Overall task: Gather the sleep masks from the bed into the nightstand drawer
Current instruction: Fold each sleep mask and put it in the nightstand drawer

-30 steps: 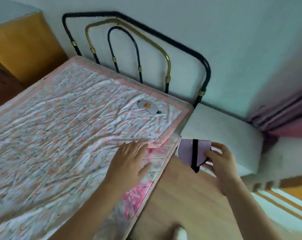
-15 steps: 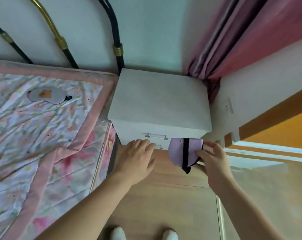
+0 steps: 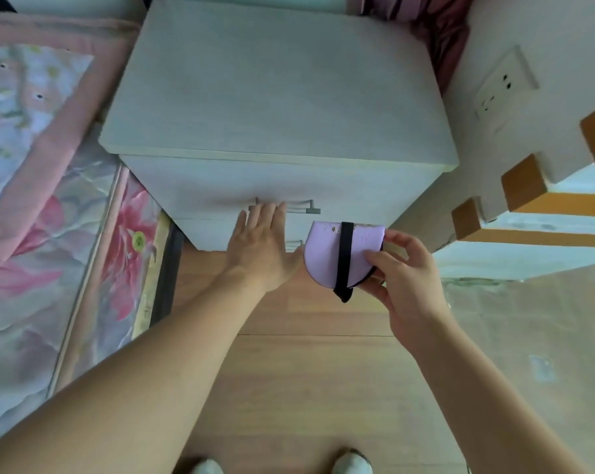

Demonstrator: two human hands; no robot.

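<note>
Head view looks down over our two arms at the white nightstand (image 3: 275,97), which stands between the bed (image 3: 33,172) on our left and a wall with a socket (image 3: 504,87) on our right. Our left hand (image 3: 260,251) reaches forward with straight fingers, its fingertips at the handle (image 3: 306,208) of the top drawer (image 3: 220,193), which is closed. Our right hand (image 3: 405,278) pinches a folded lilac sleep mask (image 3: 326,254) between thumb and fingers, holding it in the air just in front of the nightstand's drawers, beside the left hand; a black strap (image 3: 343,261) crosses the mask. Below lies a wooden floor (image 3: 306,388).
</note>
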